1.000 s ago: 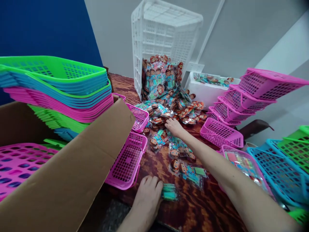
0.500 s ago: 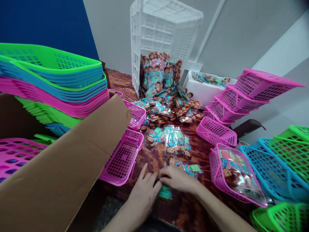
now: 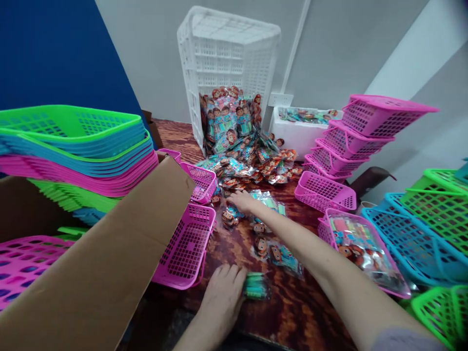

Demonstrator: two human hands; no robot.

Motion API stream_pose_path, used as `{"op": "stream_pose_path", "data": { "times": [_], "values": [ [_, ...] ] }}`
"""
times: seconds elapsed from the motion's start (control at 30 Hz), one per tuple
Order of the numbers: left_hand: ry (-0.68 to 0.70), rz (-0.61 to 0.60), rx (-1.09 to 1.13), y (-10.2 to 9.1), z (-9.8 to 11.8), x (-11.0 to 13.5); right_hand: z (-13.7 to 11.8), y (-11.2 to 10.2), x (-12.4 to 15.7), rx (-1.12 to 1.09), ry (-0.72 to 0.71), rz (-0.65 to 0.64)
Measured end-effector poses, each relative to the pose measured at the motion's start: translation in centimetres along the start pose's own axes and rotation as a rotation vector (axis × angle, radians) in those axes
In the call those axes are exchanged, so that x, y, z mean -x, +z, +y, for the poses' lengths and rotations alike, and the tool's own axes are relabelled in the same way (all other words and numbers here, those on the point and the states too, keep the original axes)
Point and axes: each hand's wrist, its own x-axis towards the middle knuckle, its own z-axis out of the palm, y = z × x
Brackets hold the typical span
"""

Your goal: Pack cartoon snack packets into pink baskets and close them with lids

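Observation:
My left hand (image 3: 224, 295) lies at the front of the table, its fingers bent and closed over the end of a clear packet with green sticks (image 3: 256, 285). The rest of that packet sticks out to the right of the fingers. Further back, my right hand (image 3: 242, 201) is stretched over a clear packet with a cartoon figure (image 3: 231, 216), at the near side of a big heap of similar packets (image 3: 252, 163). Its fingertips are lost among the packets, so their grip is unclear. Several more cartoon packets (image 3: 280, 256) lie under and beside my right forearm.
A white crate (image 3: 186, 73) lies on its side behind the heap, beside a white foam box (image 3: 296, 134). Pink baskets (image 3: 185, 280) stand at left by a cardboard box (image 3: 109, 258). Stacked pink baskets (image 3: 369, 117), a filled pink basket (image 3: 329, 231) and blue baskets (image 3: 409, 248) are at right.
My right hand has left the green-stick packet and reached forward to the packets near the heap. My left hand remains at the green-stick packet. The view has shifted slightly.

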Motion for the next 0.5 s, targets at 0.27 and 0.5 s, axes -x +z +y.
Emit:
{"op": "stream_pose_path", "data": {
  "times": [0.27, 0.5],
  "values": [
    [-0.019, 0.007, 0.010, -0.3, 0.5, 0.3, -1.1, 0.6, 3.7, 0.030, -0.013, -0.075],
    [-0.017, -0.002, -0.009, -0.4, 0.7, 0.4, -0.8, 1.5, 6.2, -0.411, -0.001, -0.002]
  ]
}}
